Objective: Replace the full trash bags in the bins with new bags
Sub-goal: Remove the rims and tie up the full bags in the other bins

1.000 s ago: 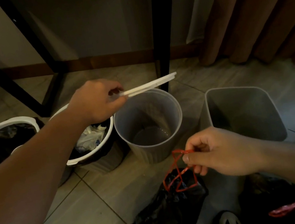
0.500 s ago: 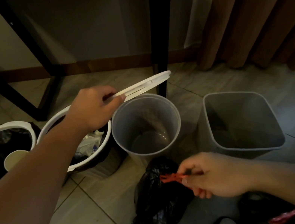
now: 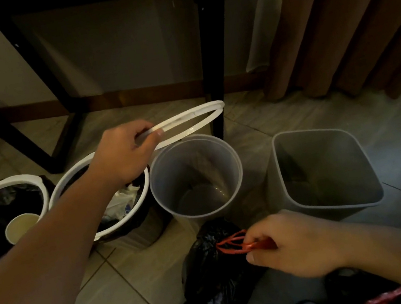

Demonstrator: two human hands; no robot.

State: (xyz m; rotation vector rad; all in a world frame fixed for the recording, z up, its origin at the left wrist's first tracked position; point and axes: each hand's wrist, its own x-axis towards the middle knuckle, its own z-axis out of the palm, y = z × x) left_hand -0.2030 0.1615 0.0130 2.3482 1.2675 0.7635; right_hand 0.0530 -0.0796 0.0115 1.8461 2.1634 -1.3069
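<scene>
Fingers (image 3: pixel 149 144) clamp white ring (image 3: pixel 187 116) (left hand (image 3: pixel 125 157)) and red drawstring (image 3: pixel 230 243) (right hand (image 3: pixel 292 245)).

rim ring (image 3: pixel 188 119): white
round bin (image 3: pixel 223 164), middle: plain pale grey
square bin (image 3: pixel 327 150), right: plain pale grey
near bag (image 3: pixel 211 278): glossy black
drawstring (image 3: pixel 233 244): red
far-left bin (image 3: pixel 11 181): white rim, black liner
second bin (image 3: pixel 64 177): white rim, black liner
cup (image 3: pixel 19 226): cream
curtain (image 3: pixel 344 19): brown
table frame (image 3: pixel 212 56): black
floor (image 3: pixel 386 105): grey-beige tiles, dark grout lines
</scene>
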